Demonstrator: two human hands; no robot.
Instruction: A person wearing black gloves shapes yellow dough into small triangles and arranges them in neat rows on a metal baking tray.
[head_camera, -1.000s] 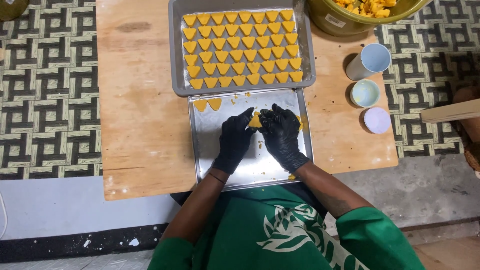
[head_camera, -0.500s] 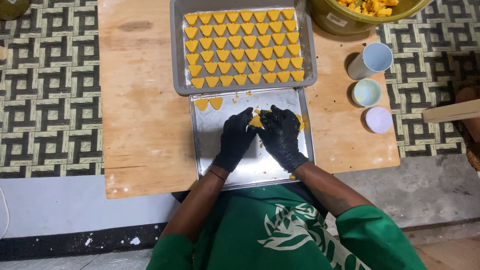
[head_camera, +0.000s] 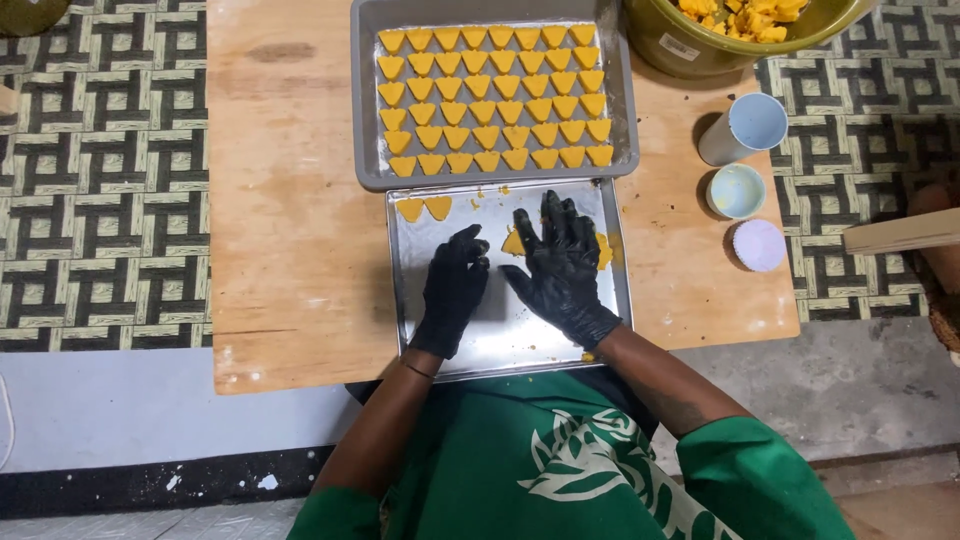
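Both my hands wear black gloves and rest on a shiny metal tray (head_camera: 520, 335) on a wooden board. My right hand (head_camera: 560, 265) lies flat with fingers spread over a lump of orange dough (head_camera: 514, 243); more dough shows at its right side. My left hand (head_camera: 455, 285) is curled beside it, fingertips close to the dough, holding nothing visible. Two shaped orange pieces (head_camera: 425, 208) sit at the tray's far left corner. Behind it, a grey tray (head_camera: 365, 100) holds several rows of the same orange pieces.
A green bowl (head_camera: 690, 45) of orange chunks stands at the back right. A white tube (head_camera: 742, 128), a small white cup (head_camera: 736, 191) and a pale round lid (head_camera: 759, 245) lie right of the trays. The wooden board (head_camera: 290, 220) rests on a patterned mat.
My right hand has opened and flattened over the dough that both hands were pinching together. My left hand has drawn slightly away to the left.
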